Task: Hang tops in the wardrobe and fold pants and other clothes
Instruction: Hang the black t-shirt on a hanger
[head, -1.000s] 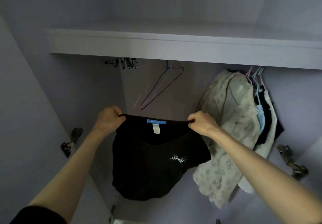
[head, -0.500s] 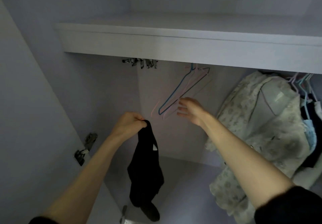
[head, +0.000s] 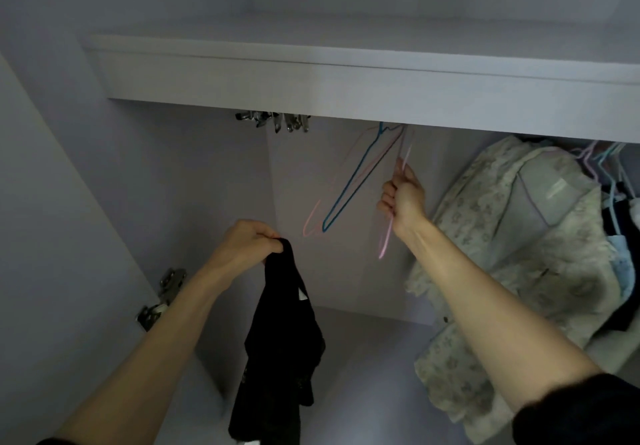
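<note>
My right hand (head: pixel 403 195) curls its fingers around a thin pink wire hanger (head: pixel 385 240), slim and smooth, which runs up toward the underside of the shelf (head: pixel 346 87). My left hand (head: pixel 246 247) pinches the bunched top edge of a black top (head: pixel 277 358); its soft, matte cloth hangs limp in a narrow, crumpled column, with a small white tag showing. Beside my right hand hang a blue wire hanger (head: pixel 349 188) and a paler pink one (head: pixel 313 219), both empty triangles. The wardrobe is flat, pale lilac board under a thick shelf. A floral cream garment (head: pixel 502 254) hangs on the right, and a metal hinge (head: pixel 162 297) sits low on the left wall.
</note>
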